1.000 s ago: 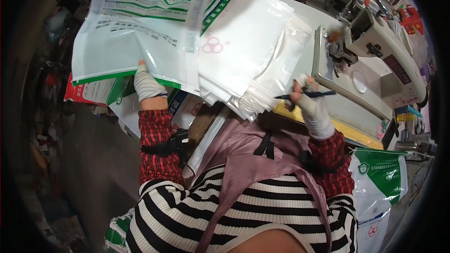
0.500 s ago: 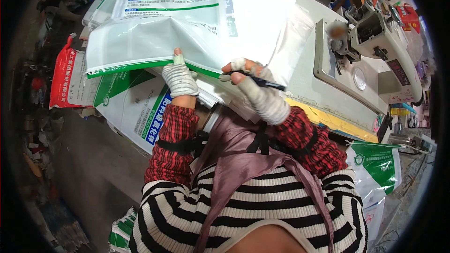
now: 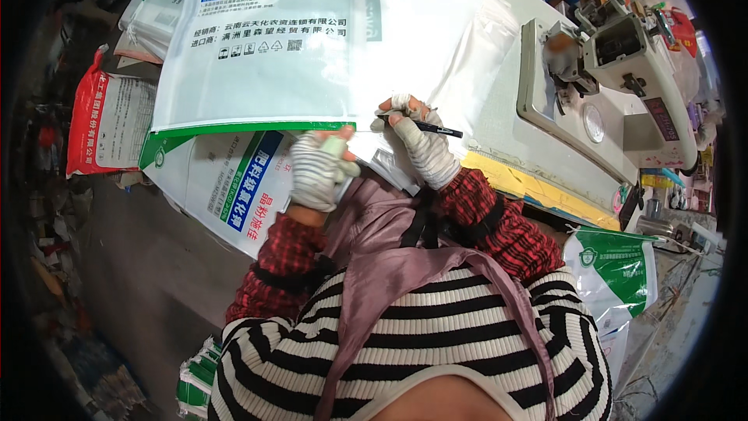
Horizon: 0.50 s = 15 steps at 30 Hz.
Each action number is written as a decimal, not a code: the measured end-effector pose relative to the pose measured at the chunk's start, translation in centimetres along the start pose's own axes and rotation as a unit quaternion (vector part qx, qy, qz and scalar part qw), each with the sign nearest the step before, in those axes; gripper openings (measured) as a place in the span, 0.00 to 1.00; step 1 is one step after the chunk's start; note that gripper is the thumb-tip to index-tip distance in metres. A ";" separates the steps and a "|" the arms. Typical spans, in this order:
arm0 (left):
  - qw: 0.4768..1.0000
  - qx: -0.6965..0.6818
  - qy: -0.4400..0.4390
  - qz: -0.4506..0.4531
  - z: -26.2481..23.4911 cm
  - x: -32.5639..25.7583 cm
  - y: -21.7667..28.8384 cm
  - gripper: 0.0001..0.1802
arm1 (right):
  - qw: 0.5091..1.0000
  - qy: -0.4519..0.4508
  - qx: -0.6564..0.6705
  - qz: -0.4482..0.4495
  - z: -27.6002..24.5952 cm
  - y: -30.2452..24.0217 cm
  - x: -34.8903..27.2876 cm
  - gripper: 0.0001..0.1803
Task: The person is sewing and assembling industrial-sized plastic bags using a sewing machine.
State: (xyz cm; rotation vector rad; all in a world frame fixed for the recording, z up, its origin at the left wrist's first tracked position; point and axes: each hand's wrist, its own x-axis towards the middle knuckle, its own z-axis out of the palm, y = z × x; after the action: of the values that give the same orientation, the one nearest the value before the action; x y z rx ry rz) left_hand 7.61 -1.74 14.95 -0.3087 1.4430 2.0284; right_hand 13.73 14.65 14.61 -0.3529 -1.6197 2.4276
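A white plastic woven bag with a green lower hem lies flat on the work table, print side up. My left hand, in a whitish fingerless glove, is at the hem's right end. Motion smears its fingers, so I cannot tell whether they grip the hem. Just right of the bag's corner, my right hand, its fingers also wrapped, is closed round a slim black pen-like tool. The tool's tip is hard to make out.
An industrial sewing machine stands on the right of the table. More white bags are stacked beyond my hands. Printed bags hang over the front edge, and a red-and-white bag is at the left. A yellow strip edges the table.
The bag's raised, folded front now lies flatter, showing more print. My left hand has moved right and nearer me along the hem. My right hand has shifted slightly, still holding the black tool.
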 end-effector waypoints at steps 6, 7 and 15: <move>0.991 0.107 0.077 0.018 1.1 1.3 -2.7 0.08 | 0.987 -0.018 -0.161 -0.005 -0.7 0.5 -0.3 0.06; 0.992 0.105 0.065 0.005 1.1 1.6 -3.0 0.08 | 0.986 -0.013 -0.163 0.002 -0.9 1.0 -0.2 0.06; 0.995 0.058 0.049 0.069 1.1 1.7 -4.3 0.06 | 0.738 -0.037 -0.607 -0.294 -1.9 3.1 -0.4 0.02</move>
State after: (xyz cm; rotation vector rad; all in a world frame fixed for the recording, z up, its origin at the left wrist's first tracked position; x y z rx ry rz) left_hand 9.07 0.72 11.17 -0.2690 1.6764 2.0523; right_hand 14.57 15.04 11.06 0.1166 -2.6003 0.6864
